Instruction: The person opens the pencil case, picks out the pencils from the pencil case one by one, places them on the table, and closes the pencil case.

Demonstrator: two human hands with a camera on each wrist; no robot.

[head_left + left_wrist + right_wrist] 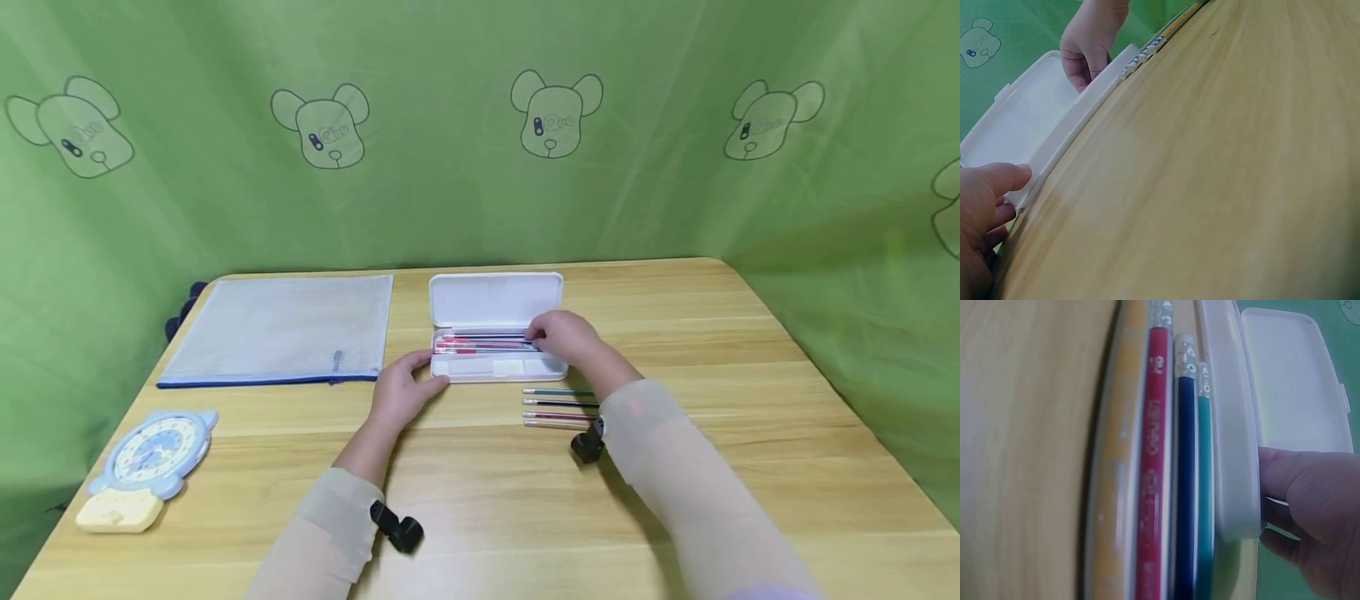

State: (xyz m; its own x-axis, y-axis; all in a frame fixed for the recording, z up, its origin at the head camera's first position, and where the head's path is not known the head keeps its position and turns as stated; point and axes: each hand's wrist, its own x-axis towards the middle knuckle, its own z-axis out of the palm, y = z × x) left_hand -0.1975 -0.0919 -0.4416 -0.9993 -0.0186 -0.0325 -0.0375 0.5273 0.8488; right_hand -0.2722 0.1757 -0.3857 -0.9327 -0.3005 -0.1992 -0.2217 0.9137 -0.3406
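The white case (465, 368) sits open towards the far edge of the wooden counter (480, 500), its lid (497, 300) raised at the back. A row of slim writing tools (487, 342) lies lengthwise inside, some red or pink, others dark. The left hand (401, 392) holds the case's left end at the near corner, thumb along the front edge and fingers at the side. The right hand (567, 335) reaches in at the right end, its fingers bent down close together over the ends of the writing tools; whether it pinches one cannot be told, as the fingertips are hidden. Just in front of the case, partly under the right forearm, four pencils (558, 403) lie side by side on the counter: green nearest the case, then dark blue, red and yellow, with their eraser ends to the left. Left of the case, a mesh bag (277, 329) with a blue zip edge lies flat. Nearer the counter's left edge are a blue toy clock (157, 450) and, touching it, a pale yellow block (118, 510). A green curtain (450, 208) printed with animal heads hangs behind.
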